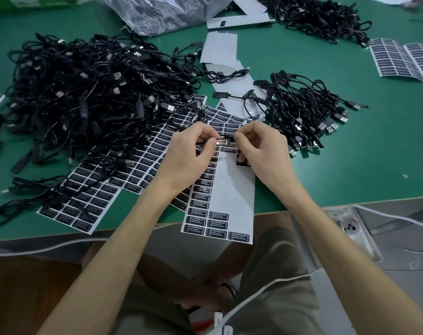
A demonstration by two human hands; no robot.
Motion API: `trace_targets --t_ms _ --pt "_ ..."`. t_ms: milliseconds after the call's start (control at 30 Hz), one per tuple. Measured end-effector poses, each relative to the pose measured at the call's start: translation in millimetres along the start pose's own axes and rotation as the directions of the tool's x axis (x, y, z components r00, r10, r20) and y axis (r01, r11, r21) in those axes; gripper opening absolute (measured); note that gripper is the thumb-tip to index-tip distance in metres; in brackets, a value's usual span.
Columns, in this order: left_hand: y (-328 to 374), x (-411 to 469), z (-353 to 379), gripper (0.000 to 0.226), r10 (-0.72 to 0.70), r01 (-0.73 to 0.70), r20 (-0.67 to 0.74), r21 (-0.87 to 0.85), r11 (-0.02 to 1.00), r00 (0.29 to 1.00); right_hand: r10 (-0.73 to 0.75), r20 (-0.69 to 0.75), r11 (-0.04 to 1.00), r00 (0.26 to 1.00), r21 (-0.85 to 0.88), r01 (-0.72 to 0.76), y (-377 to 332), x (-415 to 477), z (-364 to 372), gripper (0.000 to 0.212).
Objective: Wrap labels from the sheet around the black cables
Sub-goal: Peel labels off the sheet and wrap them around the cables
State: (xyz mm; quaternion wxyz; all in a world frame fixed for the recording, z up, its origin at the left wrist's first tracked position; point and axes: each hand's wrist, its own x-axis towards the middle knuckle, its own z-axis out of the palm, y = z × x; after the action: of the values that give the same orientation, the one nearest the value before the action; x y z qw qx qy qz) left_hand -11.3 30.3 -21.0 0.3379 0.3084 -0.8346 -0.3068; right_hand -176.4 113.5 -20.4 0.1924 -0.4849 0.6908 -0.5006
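My left hand (193, 148) and my right hand (258, 146) meet over the label sheet (232, 189) near the table's front edge. Between their fingertips is a small black cable controller with a black "LED CONTROLLER" label (223, 142) on it; both hands pinch it from either side. The sheet is white backing with black labels left along its left side and bottom. A big tangled heap of black cables (84, 97) lies to the left, and a smaller pile of cables (302, 110) lies to the right.
More full label sheets (104, 189) lie under the left heap. Another sheet (403, 59) sits at the far right, empty backing strips (220, 49) and a plastic bag (162, 13) at the back. A further cable pile (321, 15) is at top right. The green table's edge (350, 201) runs in front.
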Motion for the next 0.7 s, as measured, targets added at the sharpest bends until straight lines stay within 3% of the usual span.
trace_targets --t_ms 400,600,700 --pt "3.6 -0.1 -1.3 0.008 0.009 -0.008 0.024 -0.028 1.000 1.000 -0.029 0.186 0.992 0.982 0.125 0.006 -2.2 0.5 -5.7 0.011" --pt "0.3 1.9 0.3 0.011 0.027 -0.028 0.060 0.016 0.999 0.998 -0.037 0.162 0.986 0.986 0.164 0.010 -0.9 -1.2 -4.5 0.012" --pt "-1.6 1.6 2.9 0.018 0.084 -0.086 0.021 0.135 0.987 0.996 -0.044 0.069 0.984 0.997 0.176 0.032 -1.2 -0.7 -4.2 0.012"
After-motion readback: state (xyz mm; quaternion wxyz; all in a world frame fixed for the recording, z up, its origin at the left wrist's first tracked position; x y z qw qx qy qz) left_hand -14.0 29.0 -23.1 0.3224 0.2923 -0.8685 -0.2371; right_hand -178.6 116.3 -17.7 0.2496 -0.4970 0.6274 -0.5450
